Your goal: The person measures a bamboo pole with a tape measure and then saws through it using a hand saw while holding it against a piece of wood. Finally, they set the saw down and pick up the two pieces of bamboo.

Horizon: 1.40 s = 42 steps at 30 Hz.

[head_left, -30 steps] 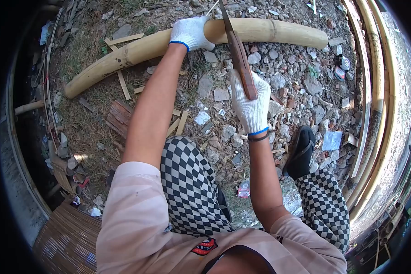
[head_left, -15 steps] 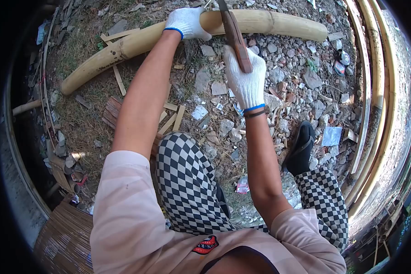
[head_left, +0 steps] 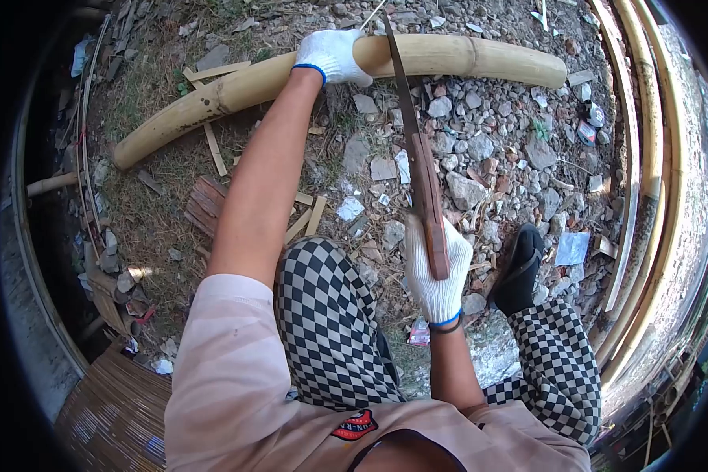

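A thick, curved bamboo pole (head_left: 519,64) lies across the upper part of the view. My left hand (head_left: 332,58), in a white knit glove with a blue cuff, is wrapped over the pole left of the blade. My right hand (head_left: 433,275), gloved the same way, grips the wooden handle of a handsaw (head_left: 423,185) close in front of my body. The saw's dark blade runs away from me and crosses the bamboo just right of my left hand. A thin pale stick (head_left: 373,14) pokes up beyond the left glove.
Rubble and stones (head_left: 464,189) cover the ground under and in front of the pole. Split bamboo strips (head_left: 215,149) and reddish wood (head_left: 207,206) lie at left. Long bamboo poles (head_left: 651,157) line the right side, and a slatted mat (head_left: 114,401) is at lower left.
My right hand has drawn the saw back toward my body, so much more of the blade shows on the near side of the bamboo. My left hand keeps its hold.
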Each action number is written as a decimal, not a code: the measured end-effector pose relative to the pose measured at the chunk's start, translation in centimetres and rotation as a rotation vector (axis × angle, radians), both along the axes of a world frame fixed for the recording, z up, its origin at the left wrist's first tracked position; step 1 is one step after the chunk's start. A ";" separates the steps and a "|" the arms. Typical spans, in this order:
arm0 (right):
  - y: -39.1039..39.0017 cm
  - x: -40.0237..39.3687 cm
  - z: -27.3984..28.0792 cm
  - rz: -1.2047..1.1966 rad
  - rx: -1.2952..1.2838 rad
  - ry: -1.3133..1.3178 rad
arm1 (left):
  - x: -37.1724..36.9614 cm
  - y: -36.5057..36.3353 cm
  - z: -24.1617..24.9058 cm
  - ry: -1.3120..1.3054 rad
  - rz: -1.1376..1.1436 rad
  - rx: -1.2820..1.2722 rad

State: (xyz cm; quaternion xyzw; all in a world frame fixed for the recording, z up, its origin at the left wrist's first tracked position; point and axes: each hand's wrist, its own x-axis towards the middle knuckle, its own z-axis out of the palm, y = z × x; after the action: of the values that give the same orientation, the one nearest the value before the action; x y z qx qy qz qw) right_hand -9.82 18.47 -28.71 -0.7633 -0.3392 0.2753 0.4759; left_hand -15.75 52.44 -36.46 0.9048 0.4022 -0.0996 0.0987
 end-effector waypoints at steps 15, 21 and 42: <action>8.4 3.6 -3.3 0.088 0.076 -0.079 | 0.9 -1.6 1.2 0.046 -0.002 -0.030; 0.3 0.5 -0.8 0.027 0.023 -0.119 | 0.7 0.1 2.3 -0.033 -0.052 -0.081; 7.7 2.9 -4.1 0.055 0.131 -0.085 | 0.8 0.1 0.8 -0.004 -0.047 -0.046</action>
State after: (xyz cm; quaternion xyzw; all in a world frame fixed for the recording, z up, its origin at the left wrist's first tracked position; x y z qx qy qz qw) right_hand -6.95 26.17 -32.78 -0.7321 -0.3972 0.2327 0.5021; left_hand -14.97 52.56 -35.68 0.9117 0.3781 -0.1092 0.1179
